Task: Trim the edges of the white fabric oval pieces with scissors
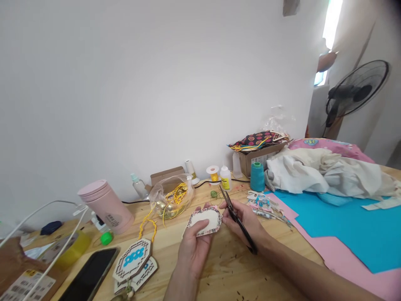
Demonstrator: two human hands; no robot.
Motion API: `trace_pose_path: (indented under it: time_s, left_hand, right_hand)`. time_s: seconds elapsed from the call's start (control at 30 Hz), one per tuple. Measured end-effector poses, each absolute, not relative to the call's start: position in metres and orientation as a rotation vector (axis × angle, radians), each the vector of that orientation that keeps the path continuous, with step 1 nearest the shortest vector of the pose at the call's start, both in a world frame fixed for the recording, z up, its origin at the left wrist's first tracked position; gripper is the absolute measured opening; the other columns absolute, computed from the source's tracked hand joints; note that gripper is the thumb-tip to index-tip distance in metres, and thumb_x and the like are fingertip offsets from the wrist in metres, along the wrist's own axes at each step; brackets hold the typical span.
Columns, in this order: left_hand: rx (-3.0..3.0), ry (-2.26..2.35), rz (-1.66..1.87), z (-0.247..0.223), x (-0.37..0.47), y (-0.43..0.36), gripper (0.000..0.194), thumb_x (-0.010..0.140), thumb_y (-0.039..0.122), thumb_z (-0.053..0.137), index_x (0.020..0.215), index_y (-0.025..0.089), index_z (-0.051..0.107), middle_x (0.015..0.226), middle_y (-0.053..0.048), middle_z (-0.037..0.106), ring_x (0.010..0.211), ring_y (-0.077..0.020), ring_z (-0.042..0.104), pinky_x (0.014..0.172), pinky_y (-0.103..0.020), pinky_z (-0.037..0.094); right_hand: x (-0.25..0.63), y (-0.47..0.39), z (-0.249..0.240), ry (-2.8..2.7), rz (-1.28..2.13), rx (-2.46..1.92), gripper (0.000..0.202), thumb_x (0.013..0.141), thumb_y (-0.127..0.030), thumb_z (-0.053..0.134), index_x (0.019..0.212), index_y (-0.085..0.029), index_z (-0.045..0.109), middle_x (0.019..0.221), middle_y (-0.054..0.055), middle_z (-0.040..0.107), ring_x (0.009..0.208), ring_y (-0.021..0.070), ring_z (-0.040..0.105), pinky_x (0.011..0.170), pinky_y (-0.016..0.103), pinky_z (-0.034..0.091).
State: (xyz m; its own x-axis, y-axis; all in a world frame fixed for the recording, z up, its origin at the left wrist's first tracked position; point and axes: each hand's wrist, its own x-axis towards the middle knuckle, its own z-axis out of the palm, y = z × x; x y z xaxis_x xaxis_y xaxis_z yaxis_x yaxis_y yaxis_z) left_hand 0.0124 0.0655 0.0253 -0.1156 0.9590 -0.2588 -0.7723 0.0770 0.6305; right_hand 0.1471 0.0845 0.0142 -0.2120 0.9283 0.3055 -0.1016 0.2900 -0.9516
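Observation:
Low in the middle of the head view, my left hand (194, 248) grips a small white plaque (200, 220) with a rounded, wavy outline and a flowery patterned border. Its thumb lies across the white face. Black scissors (236, 219) rest in my right hand (247, 223), blades pointing up and away. The right fingertips are at the plaque's right edge; whether they pinch a thread there I cannot make out. Just beyond the hands sits a small tangle of green thread (215, 194). Paper scraps (266, 202) lie to the right.
Left are octagonal wooden ornaments (133, 259), a phone (89, 274), a pink tumbler (106, 207) and a bag of golden bells (175, 198). Behind stand a glue bottle (225, 179), teal thread (257, 177) and a cardboard box (258, 159). Blue sheets (344, 230) cover the right side.

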Motion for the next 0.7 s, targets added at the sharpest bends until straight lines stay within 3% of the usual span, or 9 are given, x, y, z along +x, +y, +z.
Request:
trace_pose_path:
  time_s: [0.3, 0.47, 0.7]
  left_hand:
    - [0.210, 0.732, 1.340, 0.0243, 0.0118, 0.0635, 0.028, 0.075, -0.006, 0.043, 0.096, 0.007, 0.054, 0.073, -0.010, 0.070, 0.059, -0.0145, 0.066, 0.051, -0.019, 0.054]
    - [0.104, 0.682, 1.326, 0.0293, 0.0078, 0.0628, 0.031, 0.081, -0.003, 0.035, 0.103, 0.008, 0.052, 0.070, -0.006, 0.070, 0.065, -0.0116, 0.066, 0.055, -0.015, 0.054]
    - [0.008, 0.598, 1.326, 0.0312, 0.0065, 0.0639, 0.034, 0.085, 0.003, 0.028, 0.111, 0.009, 0.049, 0.070, -0.007, 0.070, 0.070, -0.0092, 0.066, 0.062, -0.013, 0.053]
  right_hand:
    - [0.1529, 0.0875, 0.0133, -1.483, 0.957, -0.825, 0.015, 0.068, -0.018, 0.052, 0.083, -0.019, 0.048, 0.060, -0.004, 0.048, 0.053, 0.0099, 0.044, 0.052, 0.022, 0.038]
    - [0.1548, 0.0839, 0.0153, -1.742, 0.724, -0.921, 0.013, 0.067, -0.017, 0.053, 0.080, -0.019, 0.051, 0.055, -0.006, 0.041, 0.049, 0.0098, 0.038, 0.047, 0.021, 0.032]
    - [0.1548, 0.0786, 0.0143, -1.890, 0.477, -0.913, 0.024, 0.062, -0.013, 0.057, 0.084, -0.020, 0.049, 0.076, 0.001, 0.050, 0.067, 0.0149, 0.046, 0.059, 0.025, 0.037]
